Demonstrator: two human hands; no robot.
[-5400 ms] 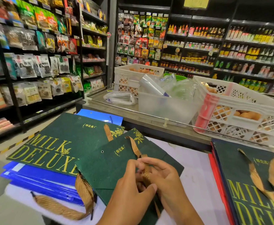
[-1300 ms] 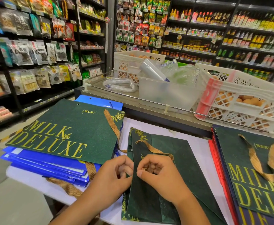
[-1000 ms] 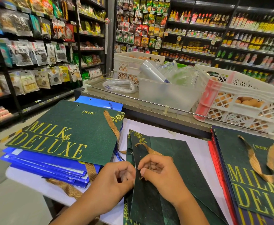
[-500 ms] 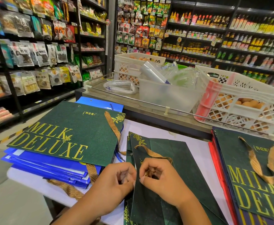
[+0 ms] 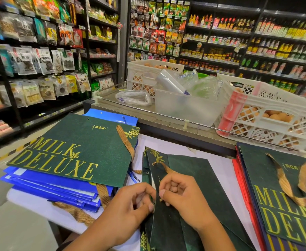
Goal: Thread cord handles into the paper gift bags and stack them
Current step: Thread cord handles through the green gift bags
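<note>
Dark green paper, a flat gift bag [image 5: 193,205], lies on the near middle of the white desk [image 5: 221,165]. Both hands meet at its edge, knuckles up: the left hand [image 5: 130,205] curls its fingers onto the rim, and the right hand [image 5: 181,192] pinches the gold cord handle [image 5: 166,169]. Left lies a stack of green and blue bags [image 5: 67,160], right another pile [image 5: 284,196]. Farther off sit white crates [image 5: 268,113].

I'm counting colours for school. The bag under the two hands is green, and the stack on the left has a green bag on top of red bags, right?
Nearly. In the head view, the left stack has blue bags under its top green bag.
</note>
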